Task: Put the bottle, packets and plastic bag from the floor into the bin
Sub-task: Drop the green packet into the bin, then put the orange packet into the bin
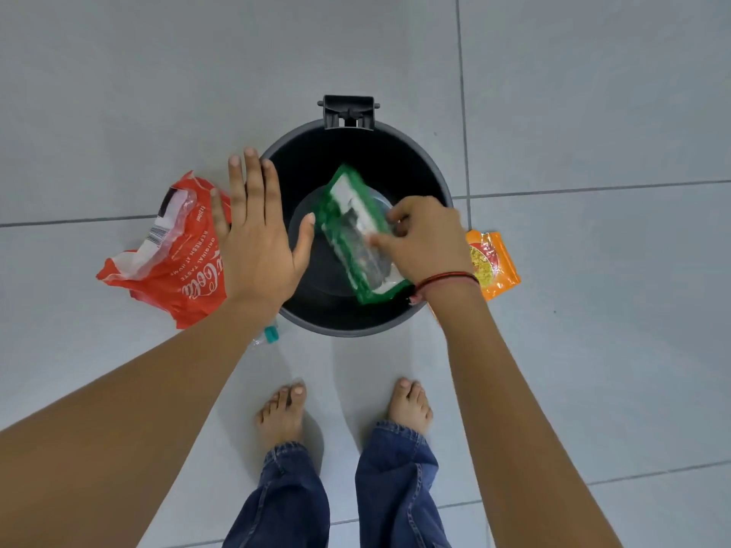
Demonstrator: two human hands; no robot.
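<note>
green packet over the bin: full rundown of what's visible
The green packet is a flat, oblong pouch of glossy, crinkly plastic, green at the edges with a clear or silvery middle panel and a white patch near its far end. Its print is blurred. It hangs tilted above the open mouth of the black bin, pinched at its right edge by the right hand. The open left hand is close beside it; contact is unclear.

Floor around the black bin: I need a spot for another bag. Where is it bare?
Bare grey tiles lie beyond the black round bin and far right. Crowded: red plastic bag left, orange packet right, clear bottle near its front.
</note>
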